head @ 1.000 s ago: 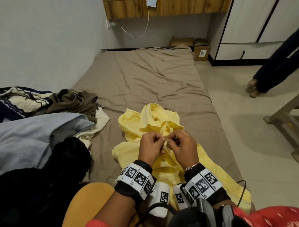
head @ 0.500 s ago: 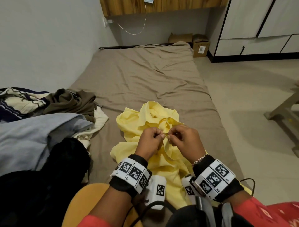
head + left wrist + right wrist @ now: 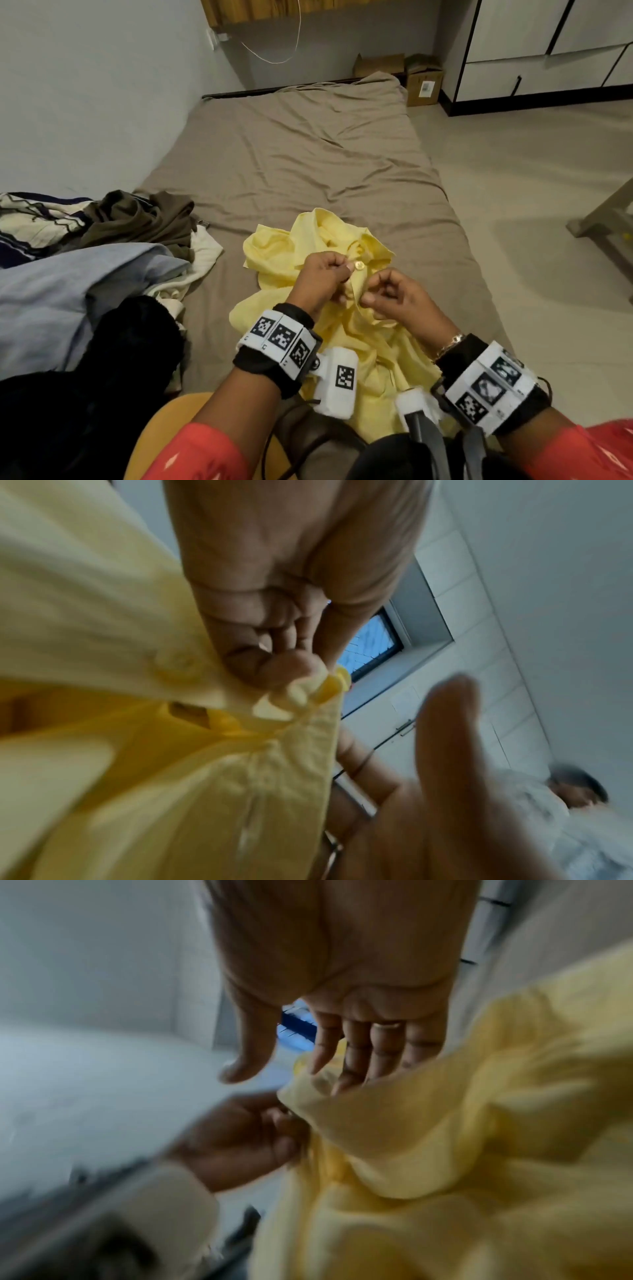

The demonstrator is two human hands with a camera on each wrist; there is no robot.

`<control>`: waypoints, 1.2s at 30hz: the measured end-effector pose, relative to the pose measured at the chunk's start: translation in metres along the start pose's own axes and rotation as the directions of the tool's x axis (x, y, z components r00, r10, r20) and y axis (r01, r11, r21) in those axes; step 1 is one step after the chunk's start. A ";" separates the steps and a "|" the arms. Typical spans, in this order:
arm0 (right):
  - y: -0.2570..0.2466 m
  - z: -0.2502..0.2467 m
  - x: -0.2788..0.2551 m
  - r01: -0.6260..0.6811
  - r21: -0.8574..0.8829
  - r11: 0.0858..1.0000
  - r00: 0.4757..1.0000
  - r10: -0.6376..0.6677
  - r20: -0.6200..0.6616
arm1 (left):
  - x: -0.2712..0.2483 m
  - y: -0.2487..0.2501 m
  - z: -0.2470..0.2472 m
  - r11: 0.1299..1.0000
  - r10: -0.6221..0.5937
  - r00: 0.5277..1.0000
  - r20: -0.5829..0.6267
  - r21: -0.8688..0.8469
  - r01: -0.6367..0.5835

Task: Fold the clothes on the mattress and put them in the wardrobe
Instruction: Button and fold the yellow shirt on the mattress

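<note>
Yellow shirt [image 3: 346, 329] lies on the mattress [image 3: 308, 154]; left hand [image 3: 322, 279] pinches its placket, while the right wrist view alone shows right hand [image 3: 342, 993] slack-fingered.

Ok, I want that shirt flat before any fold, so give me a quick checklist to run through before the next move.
1. Left hand pinches the pale yellow button-up shirt beside its round yellow button: ok.
2. Right hand holding cloth: not ok, fingers relaxed, only touching.
3. Shirt spread flat: not ok, bunched.
4. Bare brown-sheeted mattress ahead for laying out: ok.
5. Lower buttons fastened: cannot tell.
</note>
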State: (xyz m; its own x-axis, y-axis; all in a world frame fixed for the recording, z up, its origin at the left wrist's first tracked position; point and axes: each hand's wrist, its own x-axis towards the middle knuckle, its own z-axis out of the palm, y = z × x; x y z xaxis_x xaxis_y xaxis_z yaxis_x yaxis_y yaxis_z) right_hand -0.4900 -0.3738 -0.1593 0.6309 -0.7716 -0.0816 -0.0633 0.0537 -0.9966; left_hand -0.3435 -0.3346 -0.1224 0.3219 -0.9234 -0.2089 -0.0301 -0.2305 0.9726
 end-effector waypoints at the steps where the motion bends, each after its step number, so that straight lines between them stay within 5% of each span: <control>1: 0.006 -0.001 -0.001 0.043 -0.315 0.948 0.998 -0.024 0.065 | 0.003 0.003 -0.001 0.998 -0.011 1.000 -0.019 -0.069 0.009; 3: 0.019 -0.002 -0.002 0.074 -0.695 0.715 0.996 -0.021 0.084 | 0.008 0.008 -0.005 0.983 -0.028 1.000 0.012 -0.180 0.030; 5: 0.023 -0.006 0.001 0.018 -0.589 0.808 0.998 -0.053 -0.043 | 0.010 0.009 -0.012 0.986 -0.008 1.000 0.002 -0.164 0.008; 8: 0.015 -0.015 0.007 -0.011 -0.184 0.983 0.985 -0.022 -0.174 | 0.006 -0.006 -0.025 0.980 0.162 0.955 -0.249 0.151 -0.127; 13: 0.010 -0.015 0.005 -0.066 -0.063 0.996 0.988 0.057 -0.141 | -0.014 -0.043 -0.024 0.956 0.069 0.974 -0.218 0.293 -0.002; 18: 0.013 -0.010 0.001 -0.043 -0.027 0.999 0.991 0.039 -0.131 | -0.008 -0.065 -0.023 0.897 0.084 0.946 -0.313 0.437 0.064; 22: 0.011 -0.009 0.002 -0.002 -0.019 1.000 0.994 0.000 -0.113 | -0.007 -0.070 -0.019 0.904 0.051 0.909 -0.414 0.405 0.133; 26: 0.012 -0.007 0.004 0.010 0.020 1.000 0.987 -0.007 -0.158 | -0.007 -0.068 -0.018 0.884 -0.022 0.926 -0.377 0.425 0.194; 36: -0.004 0.014 -0.004 0.064 0.011 0.998 0.996 -0.063 -0.063 | -0.043 -0.009 -0.001 0.991 0.122 0.976 -0.183 0.078 -0.110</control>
State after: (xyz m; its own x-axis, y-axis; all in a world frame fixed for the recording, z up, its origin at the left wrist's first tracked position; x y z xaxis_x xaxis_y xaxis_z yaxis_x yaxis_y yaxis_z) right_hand -0.4814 -0.3617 -0.1550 0.5836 -0.8119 -0.0172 -0.0145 0.0108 -0.9998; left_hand -0.3558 -0.2924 -0.1225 0.4833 -0.8730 -0.0661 -0.1394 -0.1513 0.9786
